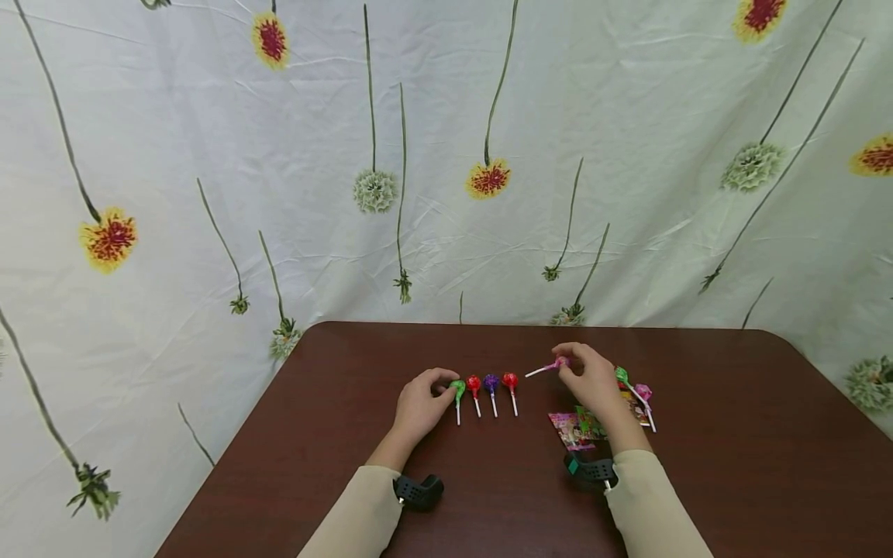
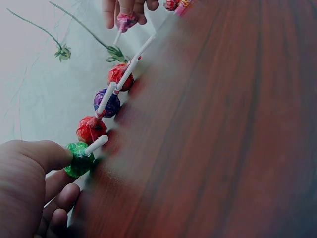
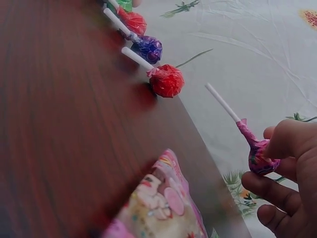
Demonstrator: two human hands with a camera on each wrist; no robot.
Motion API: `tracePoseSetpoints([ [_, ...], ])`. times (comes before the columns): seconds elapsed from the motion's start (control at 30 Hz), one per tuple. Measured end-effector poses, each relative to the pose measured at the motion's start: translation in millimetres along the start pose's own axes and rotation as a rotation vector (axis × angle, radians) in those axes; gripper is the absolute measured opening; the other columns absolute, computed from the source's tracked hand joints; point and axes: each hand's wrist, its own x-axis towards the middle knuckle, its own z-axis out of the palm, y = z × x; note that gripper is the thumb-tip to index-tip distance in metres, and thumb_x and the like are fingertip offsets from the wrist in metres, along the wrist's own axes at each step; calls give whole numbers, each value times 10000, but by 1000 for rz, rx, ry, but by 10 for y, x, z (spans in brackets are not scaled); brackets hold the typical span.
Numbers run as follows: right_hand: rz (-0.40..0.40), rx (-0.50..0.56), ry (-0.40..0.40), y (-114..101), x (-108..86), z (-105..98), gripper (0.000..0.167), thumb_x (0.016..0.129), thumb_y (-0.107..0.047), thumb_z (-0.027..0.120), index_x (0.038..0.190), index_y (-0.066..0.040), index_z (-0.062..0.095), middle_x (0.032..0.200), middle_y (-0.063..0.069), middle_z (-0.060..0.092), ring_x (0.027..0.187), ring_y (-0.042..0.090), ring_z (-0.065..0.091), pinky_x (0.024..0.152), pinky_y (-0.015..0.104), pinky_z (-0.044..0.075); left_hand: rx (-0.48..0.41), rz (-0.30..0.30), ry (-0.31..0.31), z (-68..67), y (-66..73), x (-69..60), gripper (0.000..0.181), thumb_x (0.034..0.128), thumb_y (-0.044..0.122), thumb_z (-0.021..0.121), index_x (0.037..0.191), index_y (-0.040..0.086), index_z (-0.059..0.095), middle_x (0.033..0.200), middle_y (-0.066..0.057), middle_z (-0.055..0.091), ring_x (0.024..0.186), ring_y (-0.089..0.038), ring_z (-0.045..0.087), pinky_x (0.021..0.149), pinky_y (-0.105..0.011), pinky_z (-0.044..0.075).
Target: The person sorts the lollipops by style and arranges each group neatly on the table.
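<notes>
My left hand [image 1: 421,401] pinches the wrapped head of a green lollipop [image 2: 79,161] between thumb and finger, at the left end of a row on the table. Beside it lie a red lollipop [image 1: 474,384], a purple lollipop [image 1: 491,381] and a second red lollipop [image 1: 510,380], their white sticks toward me. To the right of the row, my right hand [image 1: 593,381] holds a pink lollipop [image 3: 260,156] by its head. That one's stick points left, toward the row, and in the right wrist view it appears raised off the table.
Near my right forearm lie shiny candy packets [image 1: 568,430], partly covered by the arm. Another green lollipop [image 1: 622,375] and another pink lollipop [image 1: 643,392] rest just right of that hand. Behind the brown table [image 1: 488,496] hangs a flowered white cloth [image 1: 432,232].
</notes>
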Motion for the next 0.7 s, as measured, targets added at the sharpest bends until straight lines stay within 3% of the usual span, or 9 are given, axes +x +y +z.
tracePoseSetpoints([
  [0.2, 26, -8, -25, 5, 0, 41, 218, 901, -73, 626, 1103, -113, 697, 1045, 97, 684, 903, 248, 635, 782, 369, 500, 4, -2, -2, 2, -6, 3, 165, 917, 212, 708, 1079, 226, 738, 971, 32, 714, 821, -109, 608, 704, -305, 461],
  [0.47, 4, -48, -100, -28, -16, 113, 201, 915, -55, 608, 1073, -100, 724, 1161, 114, 660, 988, 286, 615, 861, 459, 502, 7, -2, -3, 3, -7, 10, 169, 919, 212, 704, 1084, 227, 738, 990, 25, 721, 837, -119, 629, 715, -311, 479],
  [0.7, 30, -26, -147, -70, -36, 222, 305, 936, -72, 608, 1230, -126, 668, 1200, 99, 684, 1055, 289, 630, 863, 465, 508, 20, 3, 0, 10, -15, 14, 169, 920, 213, 701, 1085, 230, 738, 991, 27, 720, 842, -121, 633, 716, -310, 474],
])
